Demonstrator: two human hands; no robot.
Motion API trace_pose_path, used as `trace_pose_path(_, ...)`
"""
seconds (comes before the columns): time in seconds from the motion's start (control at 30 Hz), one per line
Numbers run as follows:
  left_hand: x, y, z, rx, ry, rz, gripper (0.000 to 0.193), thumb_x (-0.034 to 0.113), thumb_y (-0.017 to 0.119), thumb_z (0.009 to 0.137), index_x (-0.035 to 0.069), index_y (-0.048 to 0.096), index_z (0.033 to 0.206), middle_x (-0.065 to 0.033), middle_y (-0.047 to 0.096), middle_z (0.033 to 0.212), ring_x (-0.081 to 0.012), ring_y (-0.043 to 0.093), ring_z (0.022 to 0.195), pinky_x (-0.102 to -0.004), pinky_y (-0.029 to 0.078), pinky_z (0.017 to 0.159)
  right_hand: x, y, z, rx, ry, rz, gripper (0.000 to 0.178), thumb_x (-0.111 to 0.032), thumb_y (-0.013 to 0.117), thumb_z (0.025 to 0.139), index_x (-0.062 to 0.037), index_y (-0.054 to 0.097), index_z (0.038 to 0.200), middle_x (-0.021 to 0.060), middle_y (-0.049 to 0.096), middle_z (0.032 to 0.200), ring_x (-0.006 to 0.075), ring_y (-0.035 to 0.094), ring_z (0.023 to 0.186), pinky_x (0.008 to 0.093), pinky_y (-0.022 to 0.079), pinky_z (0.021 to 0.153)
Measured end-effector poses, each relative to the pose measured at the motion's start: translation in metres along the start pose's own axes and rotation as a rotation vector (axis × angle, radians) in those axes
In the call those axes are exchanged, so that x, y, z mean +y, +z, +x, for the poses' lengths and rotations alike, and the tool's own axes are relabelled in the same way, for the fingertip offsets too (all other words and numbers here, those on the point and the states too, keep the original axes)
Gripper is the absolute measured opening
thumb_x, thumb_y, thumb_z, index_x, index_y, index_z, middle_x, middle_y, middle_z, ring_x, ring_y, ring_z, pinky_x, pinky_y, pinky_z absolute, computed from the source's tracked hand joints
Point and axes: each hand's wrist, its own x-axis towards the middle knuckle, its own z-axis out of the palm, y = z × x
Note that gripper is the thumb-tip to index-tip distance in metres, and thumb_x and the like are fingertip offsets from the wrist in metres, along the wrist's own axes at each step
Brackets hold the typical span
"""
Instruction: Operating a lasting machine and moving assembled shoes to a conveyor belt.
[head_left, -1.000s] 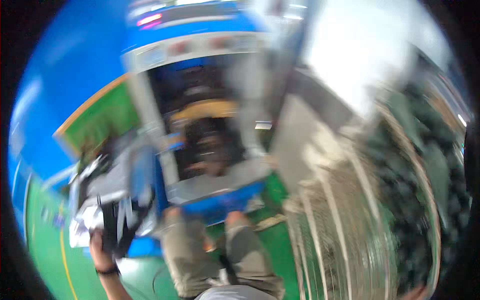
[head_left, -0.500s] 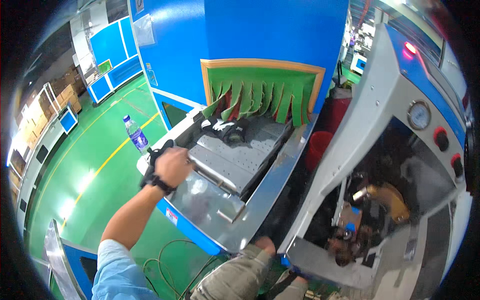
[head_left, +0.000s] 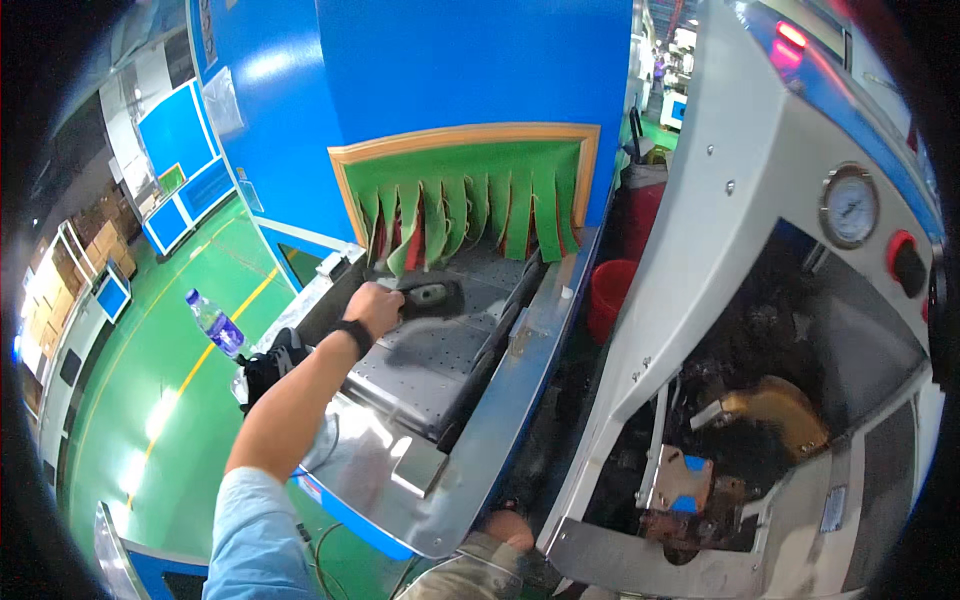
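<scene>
My left hand, with a dark band on its wrist, reaches over the perforated grey conveyor bed. Its fingers are closed on the near end of a black shoe, smeared by motion, with a pale grey oval showing on it. The shoe is just above or on the bed, near the green strip curtain; which of the two, I cannot tell. A second black shoe with white stripes rests on the machine's left corner, beside my forearm. My right hand does not show.
A clear bottle with purple label stands at the left corner. Beyond the curtain rises a blue cabinet. Right of the conveyor are a red bucket and a grey machine with a round gauge and a lit red lamp.
My left hand has left the black shoe at the left corner and moved forward and right over the bed, where it now grips a shoe near the curtain. The view has shifted rightward.
</scene>
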Motion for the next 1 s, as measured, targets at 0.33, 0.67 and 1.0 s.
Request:
trace_pose_path(0.33,0.217,-0.120,-0.293,-0.402,-0.636,-2.194,0.014,0.016,0.055,0.093,0.004,0.063,0.091,-0.0030,0.057,0.078,-0.0129,0.053,0.065,-0.0266,0.041,0.058,-0.168,0.031,-0.022,0.367,-1.117,0.322,0.084,-0.063,0.037,0.095,0.0089,0.045,0.137,0.0284,0.058,0.126,0.0382,0.060,0.115,0.0525,0.048,0.098)
trace_pose_path(0.67,0.326,-0.095,-0.331,-0.743,0.093,-1.825,0.081,0.022,0.086,0.078,-0.003,0.038,0.138,-0.0078,0.054,0.131,-0.0147,0.048,0.123,-0.0333,0.040,0.106,-0.028,0.012,-0.046,-0.322,-0.455,1.090,0.052,-0.012,0.067,0.085,0.0004,0.053,0.133,0.0066,0.067,0.099,0.0159,0.061,0.079,0.0297,0.050,0.074)
trace_pose_path(1.0,0.364,-0.092,-0.310,-0.600,0.692,-1.453,0.023,0.026,0.069,0.093,0.004,0.074,0.085,-0.0098,0.065,0.065,-0.0211,0.063,0.058,-0.0326,0.050,0.059,0.025,0.004,-0.053,-0.834,-0.131,1.805,0.074,-0.048,0.045,0.092,0.0088,0.042,0.139,0.0393,0.056,0.119,0.0396,0.065,0.101,0.0507,0.057,0.081)
